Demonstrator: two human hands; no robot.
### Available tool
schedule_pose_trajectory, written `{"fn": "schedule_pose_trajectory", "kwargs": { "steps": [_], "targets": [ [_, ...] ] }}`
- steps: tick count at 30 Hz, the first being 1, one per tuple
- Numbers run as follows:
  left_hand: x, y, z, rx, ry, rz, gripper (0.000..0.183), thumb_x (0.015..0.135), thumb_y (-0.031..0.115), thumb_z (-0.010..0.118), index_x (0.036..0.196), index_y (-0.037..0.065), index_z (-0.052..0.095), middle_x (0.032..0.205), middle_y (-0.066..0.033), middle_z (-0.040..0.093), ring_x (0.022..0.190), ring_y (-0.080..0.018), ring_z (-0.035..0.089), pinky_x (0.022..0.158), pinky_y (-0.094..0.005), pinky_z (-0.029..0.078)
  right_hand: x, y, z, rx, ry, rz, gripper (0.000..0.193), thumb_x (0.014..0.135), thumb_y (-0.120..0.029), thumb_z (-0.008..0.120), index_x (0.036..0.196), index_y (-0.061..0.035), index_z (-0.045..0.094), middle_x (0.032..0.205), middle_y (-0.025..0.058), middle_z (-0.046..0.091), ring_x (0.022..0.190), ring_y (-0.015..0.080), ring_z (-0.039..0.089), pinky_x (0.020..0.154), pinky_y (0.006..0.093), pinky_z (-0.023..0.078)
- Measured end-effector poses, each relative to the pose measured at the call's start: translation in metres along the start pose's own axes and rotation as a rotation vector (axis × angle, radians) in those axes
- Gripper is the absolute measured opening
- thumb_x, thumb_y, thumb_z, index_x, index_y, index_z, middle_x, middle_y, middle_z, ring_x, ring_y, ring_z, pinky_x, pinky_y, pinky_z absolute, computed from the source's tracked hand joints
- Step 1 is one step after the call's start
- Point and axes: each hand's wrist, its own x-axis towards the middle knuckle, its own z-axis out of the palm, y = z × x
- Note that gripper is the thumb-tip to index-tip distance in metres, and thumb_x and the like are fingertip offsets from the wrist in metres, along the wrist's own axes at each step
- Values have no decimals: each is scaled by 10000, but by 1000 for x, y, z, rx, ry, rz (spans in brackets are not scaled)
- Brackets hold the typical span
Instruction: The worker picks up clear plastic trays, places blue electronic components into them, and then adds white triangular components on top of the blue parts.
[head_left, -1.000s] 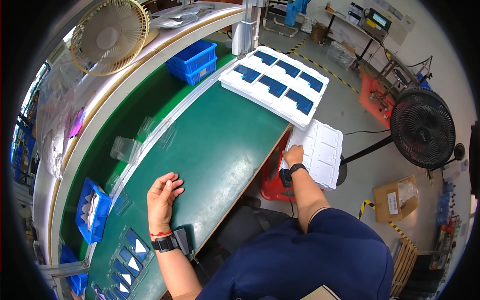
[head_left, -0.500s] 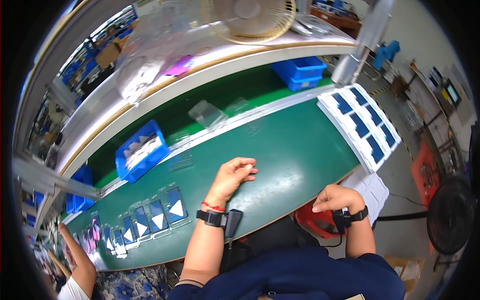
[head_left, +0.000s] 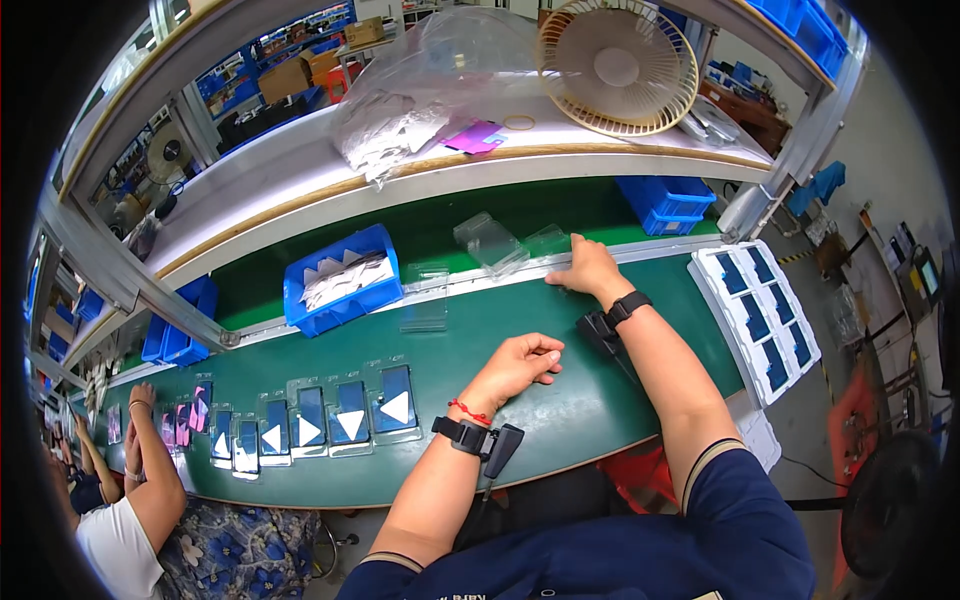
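My right hand (head_left: 592, 272) is stretched out to the back of the green bench, palm down, with thumb and fingers apart. Its fingers are beside a clear plastic tray (head_left: 546, 241); whether they touch it I cannot tell. A second, larger clear plastic case (head_left: 490, 244) lies just left of that one. My left hand (head_left: 517, 372) hovers over the middle of the bench with curled fingers and nothing visible in them. To its left stretches a row of clear packs, each with a dark blue flat piece (head_left: 394, 396) and most bearing a white triangle.
A blue bin (head_left: 392, 297) of white paper pieces stands at the back, near more clear trays (head_left: 428, 300). At right, a white foam tray (head_left: 722, 300) holds several dark blue pieces. Stacked blue bins (head_left: 668, 205) sit far right under the shelf. A co-worker's arm (head_left: 155, 460) is at left.
My right hand has moved from the bench's front edge forward and left to the back by the clear plastic. The view has swung, shifting the scene. My left hand remains curled.
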Motion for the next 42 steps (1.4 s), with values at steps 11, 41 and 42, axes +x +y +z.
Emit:
{"fn": "schedule_pose_trajectory", "kwargs": {
  "steps": [11,41,42],
  "targets": [
    [0,3,0,64,45,7,236,893,96,576,1091,-32,584,952,-84,622,844,-154,619,678,-251,523,-107,101,-52,62,40,289,741,579,-251,790,1201,33,505,1114,245,586,1066,343,562,897,413,462],
    [1,0,-1,118,73,-12,193,886,110,593,1044,0,604,875,-47,617,780,-119,598,619,-245,511,43,-87,31,18,-119,-144,907,549,-343,759,1295,35,410,1097,268,578,1040,389,558,918,400,455],
    [1,-1,-3,112,76,-13,193,886,110,593,1044,0,604,875,-47,617,780,-119,598,619,-245,511,39,-80,30,81,-94,-152,876,543,-318,741,1280,33,422,1106,271,569,1045,396,553,925,397,452]
  ]
}}
